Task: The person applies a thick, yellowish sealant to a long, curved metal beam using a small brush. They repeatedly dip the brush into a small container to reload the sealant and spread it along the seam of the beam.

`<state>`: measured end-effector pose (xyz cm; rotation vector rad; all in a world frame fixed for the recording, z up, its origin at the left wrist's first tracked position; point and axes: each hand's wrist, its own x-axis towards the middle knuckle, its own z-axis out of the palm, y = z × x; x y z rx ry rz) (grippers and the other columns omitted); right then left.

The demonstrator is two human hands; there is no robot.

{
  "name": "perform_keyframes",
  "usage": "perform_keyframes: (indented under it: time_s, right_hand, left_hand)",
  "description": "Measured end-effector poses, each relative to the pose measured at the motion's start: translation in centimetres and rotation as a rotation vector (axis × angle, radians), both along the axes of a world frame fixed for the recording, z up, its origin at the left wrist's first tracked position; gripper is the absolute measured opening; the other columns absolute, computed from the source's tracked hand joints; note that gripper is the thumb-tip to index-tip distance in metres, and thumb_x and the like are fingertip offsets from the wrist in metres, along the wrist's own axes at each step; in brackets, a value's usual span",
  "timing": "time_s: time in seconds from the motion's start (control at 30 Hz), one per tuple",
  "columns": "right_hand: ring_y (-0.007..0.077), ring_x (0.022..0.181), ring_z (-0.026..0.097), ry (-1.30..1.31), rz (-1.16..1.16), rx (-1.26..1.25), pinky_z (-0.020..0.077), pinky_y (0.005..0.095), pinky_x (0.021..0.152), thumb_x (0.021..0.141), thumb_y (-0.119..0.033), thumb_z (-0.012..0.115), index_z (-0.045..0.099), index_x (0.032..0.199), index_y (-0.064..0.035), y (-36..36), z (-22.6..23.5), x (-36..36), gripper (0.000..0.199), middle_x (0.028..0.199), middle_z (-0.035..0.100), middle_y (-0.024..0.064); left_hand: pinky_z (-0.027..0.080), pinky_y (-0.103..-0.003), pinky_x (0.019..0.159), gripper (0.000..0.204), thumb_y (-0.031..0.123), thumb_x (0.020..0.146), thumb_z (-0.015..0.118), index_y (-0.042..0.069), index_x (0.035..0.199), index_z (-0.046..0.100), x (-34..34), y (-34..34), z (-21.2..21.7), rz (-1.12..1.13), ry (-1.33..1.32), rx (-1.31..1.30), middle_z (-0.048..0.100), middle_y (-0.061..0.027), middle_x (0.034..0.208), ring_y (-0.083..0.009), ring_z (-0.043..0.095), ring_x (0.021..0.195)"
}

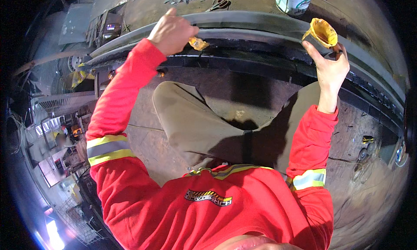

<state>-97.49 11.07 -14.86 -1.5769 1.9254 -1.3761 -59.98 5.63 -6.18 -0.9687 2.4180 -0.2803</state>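
Observation:
My right hand [331,70] grips a small cup [323,34] coated in yellow paste, its mouth tilted toward me. It is held up above the right end of a long grey metal beam [243,21]. My left hand [172,34] is closed round a small tool with a yellow-smeared end [198,43], which pokes out past the fingers toward the right. The tool's handle is hidden in the fist, so its kind cannot be told. Both hands are over the beam, well apart from each other.
Beyond the beam lie scissors [218,4] and a white can [293,1] with a coloured label. My bent knees [195,115] are below the beam. A yellow and black tool [367,139] is on the floor at right. Metal sheets [76,23] and scrap crowd the far left.

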Motion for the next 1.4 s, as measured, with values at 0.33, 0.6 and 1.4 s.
perform_keyframes:
  time_s: [0.33, 0.6, 1.4]
  right_hand:
    - [0.0252, 0.09, 0.07, -0.049, 0.025, -0.1, 0.0542, 0.0345, 0.085, 0.059, -0.034, 0.097, 0.073, 0.099, 0.0053, -0.2, -0.7, -0.8, 0.061, 0.1, 0.07, 0.0147]
    - [0.0278, 0.09, 0.071, -0.022, 0.006, -0.13, 0.0554, 0.0362, 0.084, 0.057, -0.036, 0.097, 0.073, 0.102, 0.0037, -0.2, -0.7, -1.0, 0.064, 0.101, 0.07, 0.0165]
    - [0.022, 0.1, 0.065, -0.088, 0.367, -0.249, 0.0513, 0.0337, 0.093, 0.06, -0.022, 0.093, 0.07, 0.105, -0.002, 0.0, -1.2, 0.5, 0.054, 0.107, 0.066, 0.0068]
  left_hand:
    - [0.054, -0.049, 0.058, 0.009, 0.017, 0.073, 0.066, 0.011, 0.08, 0.068, -9.5, 0.9, -2.3, -0.012, 0.267, 0.03, 0.066, -0.0148, 0.067, -0.0364, 0.069, 0.067]
    - [0.053, -0.049, 0.063, 0.016, 0.026, 0.079, 0.07, 0.011, 0.08, 0.069, -18.6, -0.5, -3.3, 0.059, 0.508, 0.153, 0.067, -0.0151, 0.07, -0.0373, 0.069, 0.072]
    - [0.044, -0.038, 0.079, 0.018, 0.017, 0.071, 0.071, 0.011, 0.088, 0.067, -17.9, 0.6, 10.2, -0.559, 0.427, -0.257, 0.053, -0.0037, 0.076, -0.0224, 0.058, 0.08]
